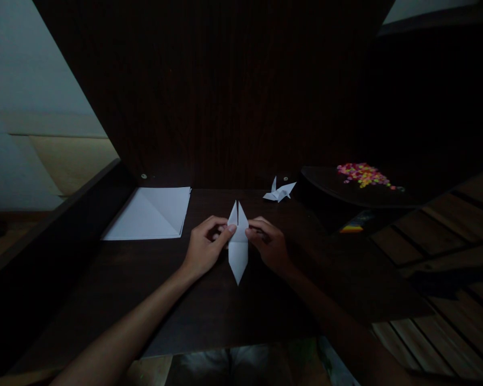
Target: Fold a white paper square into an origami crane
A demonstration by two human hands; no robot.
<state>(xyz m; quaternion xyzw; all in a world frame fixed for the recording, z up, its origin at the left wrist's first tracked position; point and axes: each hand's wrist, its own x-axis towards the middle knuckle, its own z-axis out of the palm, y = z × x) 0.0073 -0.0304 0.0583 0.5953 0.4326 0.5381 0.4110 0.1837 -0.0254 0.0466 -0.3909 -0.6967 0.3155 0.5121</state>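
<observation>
Hands (203, 244) pinching folded paper (238, 251), split end (242, 216) forward, axis fore-and-aft

Sheets (148, 215) lie left of the folded paper (238, 254), paper bird (280, 193) behind right.

- left hand (204, 242) pinches left edge of folded white paper (238, 254), thumb on top
- right hand (270, 242) grips its right edge, fingers curled
- far end split into twin points, single point toward person
- white sheet stack (151, 214) flat on dark desk (197, 316), left
- small paper bird (280, 193) near back panel (225, 107), right
- multicoloured bits (364, 175) heaped on side shelf (326, 183)
</observation>
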